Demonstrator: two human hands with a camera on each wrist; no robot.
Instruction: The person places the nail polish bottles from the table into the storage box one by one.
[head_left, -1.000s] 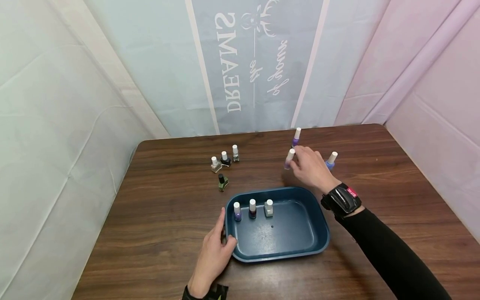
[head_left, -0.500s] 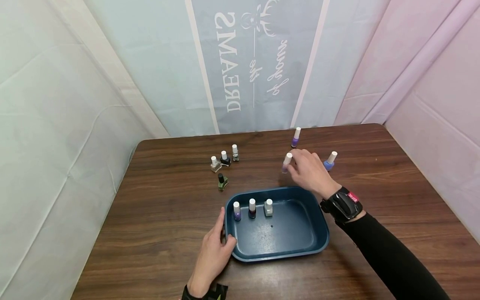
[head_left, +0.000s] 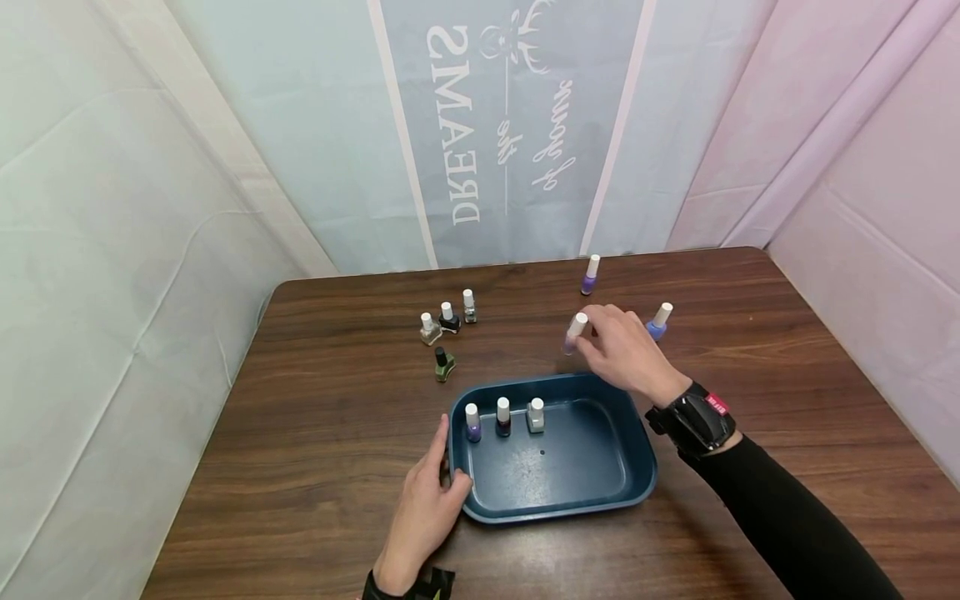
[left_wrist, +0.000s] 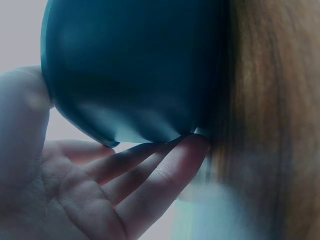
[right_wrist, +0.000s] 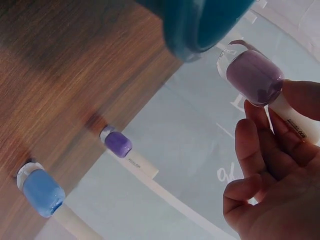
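Observation:
My right hand (head_left: pixel 621 348) pinches the white cap of a mauve nail polish bottle (right_wrist: pixel 254 76) between thumb and fingers, just behind the tray's far rim. The bottle hangs slightly tilted, cap up. At its left end the dark blue tray (head_left: pixel 600 467) is held by my left hand (head_left: pixel 426 508), the thumb over the rim and the fingers against the outer wall (left_wrist: pixel 135 65). Inside the tray stand a purple bottle (head_left: pixel 473 425), a dark bottle (head_left: pixel 503 418) and a pale whitish bottle (head_left: pixel 536 417), in a row along the far left part.
Behind the right hand stand a violet bottle (head_left: pixel 589 279) and a blue bottle (head_left: pixel 657 325). Left of them, near the back, are a clear glittery bottle (head_left: pixel 431 331), a black bottle (head_left: pixel 449 320), a small clear bottle (head_left: pixel 469 310) and a black-capped green bottle (head_left: pixel 444 367).
The mauve bottle, in my right hand, has come a little closer to the tray, away from the violet one. My left hand and the tray hold their place.

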